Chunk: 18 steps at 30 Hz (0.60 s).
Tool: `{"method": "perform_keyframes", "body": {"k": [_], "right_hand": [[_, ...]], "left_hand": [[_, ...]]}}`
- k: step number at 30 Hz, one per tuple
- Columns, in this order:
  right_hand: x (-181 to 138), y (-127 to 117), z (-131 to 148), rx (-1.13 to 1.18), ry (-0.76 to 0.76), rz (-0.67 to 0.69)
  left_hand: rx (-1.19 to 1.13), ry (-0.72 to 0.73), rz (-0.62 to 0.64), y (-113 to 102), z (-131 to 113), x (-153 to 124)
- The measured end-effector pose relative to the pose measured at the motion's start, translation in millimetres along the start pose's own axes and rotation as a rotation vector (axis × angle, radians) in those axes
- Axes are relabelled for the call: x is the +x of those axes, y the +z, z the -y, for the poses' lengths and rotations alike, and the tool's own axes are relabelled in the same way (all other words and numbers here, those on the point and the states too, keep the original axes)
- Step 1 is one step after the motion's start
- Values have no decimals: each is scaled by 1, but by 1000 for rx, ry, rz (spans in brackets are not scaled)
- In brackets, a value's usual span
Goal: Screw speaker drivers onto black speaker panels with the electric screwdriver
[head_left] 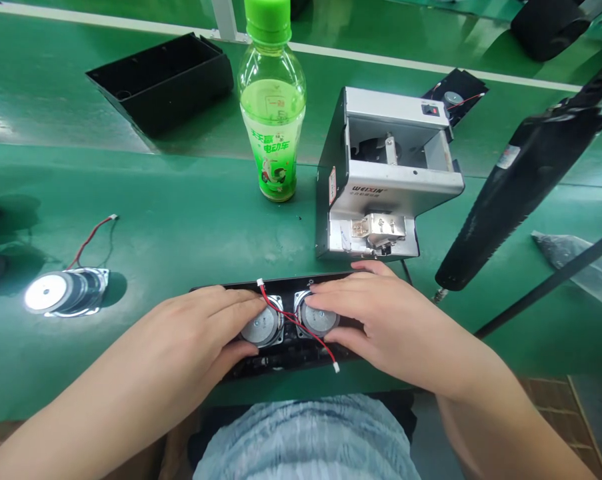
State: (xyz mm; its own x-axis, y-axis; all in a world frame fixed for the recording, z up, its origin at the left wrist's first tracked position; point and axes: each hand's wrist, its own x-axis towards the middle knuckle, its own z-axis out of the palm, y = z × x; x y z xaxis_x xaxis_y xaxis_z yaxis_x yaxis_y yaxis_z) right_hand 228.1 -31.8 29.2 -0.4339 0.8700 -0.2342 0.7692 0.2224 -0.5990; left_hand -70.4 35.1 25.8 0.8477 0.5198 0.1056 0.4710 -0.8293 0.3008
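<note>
Two round speakers sit side by side in a long black panel (291, 353) at the near edge of the green bench. My left hand (201, 333) curls its fingers and thumb around the left speaker (259, 327). Around the right speaker (321, 317) my right hand (375, 313) is closed the same way, fingers at the far side and thumb at the near side. Red and black wires (291, 319) with white plugs cross over both speakers. The ends of the panel are partly hidden under my hands.
A silver WEIXIN machine (405, 180) stands beyond my right hand, beside a green-capped bottle (275, 133). Another speaker (68, 292) lies at the left. An open black case (163, 87) rests farther back. A black electric screwdriver (515, 200) hangs at the right, near a plastic bag (581, 267).
</note>
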Motion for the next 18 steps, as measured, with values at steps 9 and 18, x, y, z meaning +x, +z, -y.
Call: {"method": "perform_keyframes", "body": {"k": [9, 18], "right_hand": [[-1, 0, 2, -11, -14, -9], [0, 0, 4, -71, -63, -13]], "left_hand": [[42, -4, 5, 2, -2, -2], [2, -10, -8, 5, 2, -8]]}}
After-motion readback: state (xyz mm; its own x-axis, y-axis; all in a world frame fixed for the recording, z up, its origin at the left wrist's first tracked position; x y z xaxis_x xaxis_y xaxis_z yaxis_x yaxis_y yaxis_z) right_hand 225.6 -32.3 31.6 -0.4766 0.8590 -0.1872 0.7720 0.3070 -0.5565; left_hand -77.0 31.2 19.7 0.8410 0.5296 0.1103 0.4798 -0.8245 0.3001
